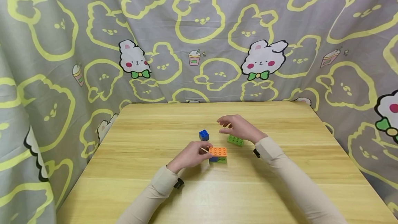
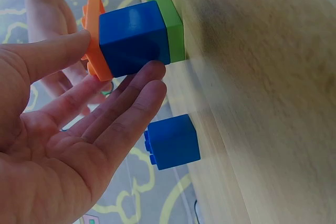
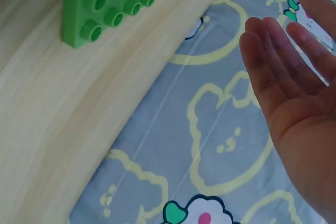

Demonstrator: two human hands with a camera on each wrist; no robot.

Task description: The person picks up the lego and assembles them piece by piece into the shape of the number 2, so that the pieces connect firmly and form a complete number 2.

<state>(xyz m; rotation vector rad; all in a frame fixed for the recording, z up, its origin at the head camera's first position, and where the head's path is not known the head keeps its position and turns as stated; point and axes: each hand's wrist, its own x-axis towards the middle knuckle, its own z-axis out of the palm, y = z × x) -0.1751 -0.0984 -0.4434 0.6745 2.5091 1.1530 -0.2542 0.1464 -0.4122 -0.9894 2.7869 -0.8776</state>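
Observation:
My left hand holds the left end of a small block stack, thumb and fingers about its orange building brick. Under the orange brick sits a blue block, over one end of a flat green brick on the table. The other end of that green brick shows bare studs. Behind the left hand stands a separate blue block, studs up. My right hand hovers with relaxed fingers and holds nothing. Close below it lies a second green brick, studs up.
The wooden table carries the blocks around its middle. Behind its far edge and along both sides hangs a grey curtain with yellow outlines and white cartoon animals.

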